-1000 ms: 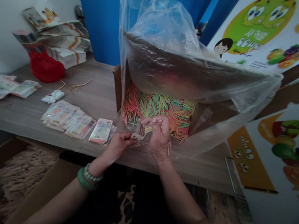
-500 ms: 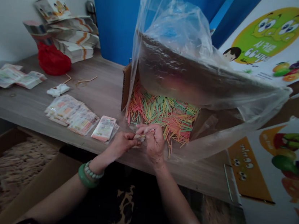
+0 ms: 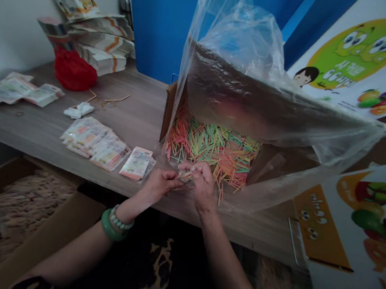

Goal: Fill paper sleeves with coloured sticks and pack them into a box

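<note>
Left hand [image 3: 162, 185]: thumb laid over the forefinger, pinching the near edge of a small clear packet [image 3: 185, 176], wrist in at seven o'clock
Right hand [image 3: 203, 185]: curled inward, thumb and fingertips pressed together in a pinch against the packet's other side; whatever sits between them is too blurred for me to tell
Packet: held up between both hands at the near edge of the table [image 3: 141, 110], coloured slivers showing at it; inside or just against it, I can't tell
Sticks [image 3: 214, 145]: a loose heap of short red, green, yellow and orange ones, from twelve to one o'clock of the hands
Cardboard box [image 3: 168, 108]: around that heap, its left wall standing upright
Plastic liner [image 3: 285, 109]: clear, draped tall over the box and spreading out toward two o'clock
Flat packets [image 3: 136, 163]: a small pile at nine o'clock, just beside the left wrist's side, red-checked edge toward the person
Fanned packets [image 3: 96, 141]: overlapping, a little farther out between nine and ten
Crumpled white tissue [image 3: 78, 110]: past the fan, at ten
Red bag [image 3: 73, 71]: bunched up, farther off at ten
Wrist: green bangle [image 3: 112, 226] and beads on the left
</note>
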